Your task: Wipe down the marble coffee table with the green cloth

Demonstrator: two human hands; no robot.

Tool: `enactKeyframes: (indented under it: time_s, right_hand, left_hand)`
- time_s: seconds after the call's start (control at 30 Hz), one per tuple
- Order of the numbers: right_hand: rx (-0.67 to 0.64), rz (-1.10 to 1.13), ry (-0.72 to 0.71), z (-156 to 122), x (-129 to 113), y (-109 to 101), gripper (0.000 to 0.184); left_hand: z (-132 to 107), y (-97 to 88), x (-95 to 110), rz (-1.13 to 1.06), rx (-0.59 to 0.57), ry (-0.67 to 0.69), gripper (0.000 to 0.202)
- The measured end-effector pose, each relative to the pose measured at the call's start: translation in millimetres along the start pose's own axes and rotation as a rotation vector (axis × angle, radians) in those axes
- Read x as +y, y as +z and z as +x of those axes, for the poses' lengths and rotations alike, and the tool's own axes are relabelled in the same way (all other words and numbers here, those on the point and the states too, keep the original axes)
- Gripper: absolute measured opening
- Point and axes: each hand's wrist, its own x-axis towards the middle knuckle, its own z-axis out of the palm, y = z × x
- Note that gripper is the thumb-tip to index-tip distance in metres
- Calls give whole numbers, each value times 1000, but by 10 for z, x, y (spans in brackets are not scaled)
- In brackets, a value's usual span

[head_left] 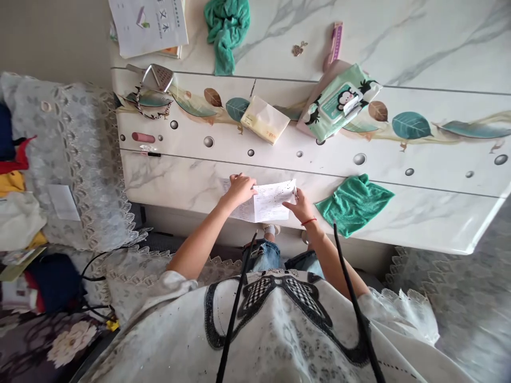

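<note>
Printed paper (271, 205) between left hand (241, 188) and right hand (300, 206)

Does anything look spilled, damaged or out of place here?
Nothing looks spilled. Dark specks dot the right side of the paper, unlike its printed lines; I can't tell what they are. The far green cloth lies crumpled.

A pale shirt (279, 335) carries a black checked print (301, 297); blue denim (268, 256), 1 red bracelet (308, 221) and 2 black cords (353, 293) show

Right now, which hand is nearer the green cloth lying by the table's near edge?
Right. The right hand, at the right edge of the paper, is just left of the green cloth; the left hand is farther away, over the paper's left part.
</note>
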Motion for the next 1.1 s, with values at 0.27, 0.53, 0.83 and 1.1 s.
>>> enactKeyframes:
  time_s: [0.27, 0.53, 0.83, 1.1]
  right_hand:
    - [-374, 592, 200, -418, -554, -149, 60]
    - [-378, 599, 167, -650, -914, -226, 61]
    - [317, -3, -210, -1042, -1078, -3, 42]
    - [-224, -340, -621, -1466, -1466, 549, 59]
  left_hand:
    - [-845, 160, -204, -464, 491, 63, 79]
    - [-982, 741, -48, -1306, 101, 33, 97]
    - [-1214, 585, 73, -994, 505, 57, 96]
    - [-1249, 686, 240, -1322, 422, -137, 70]
